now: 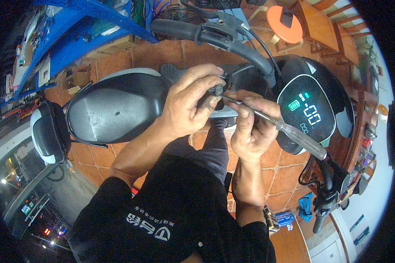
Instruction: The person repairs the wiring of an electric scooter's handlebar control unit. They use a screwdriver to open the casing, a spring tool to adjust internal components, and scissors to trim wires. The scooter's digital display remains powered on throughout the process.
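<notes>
My left hand (pixel 188 101) pinches a small dark plastic piece (pixel 216 90) between thumb and fingers; its exact kind is hard to make out. My right hand (pixel 253 125) is closed around a screwdriver (pixel 301 139) with a clear grey handle and a thin metal shaft. The shaft points left, and its tip meets or nearly meets the dark piece. Both hands are close together above the footwell of an electric scooter, between its black seat (pixel 118 107) and its lit dashboard (pixel 309 109).
The scooter's handlebar grips (pixel 175 30) reach out at the top and lower right. A blue metal rack (pixel 92 26) stands at upper left. An orange round stool (pixel 284 24) carries a dark object. At lower right, a blue box (pixel 285 219) lies by a wooden surface (pixel 289 243).
</notes>
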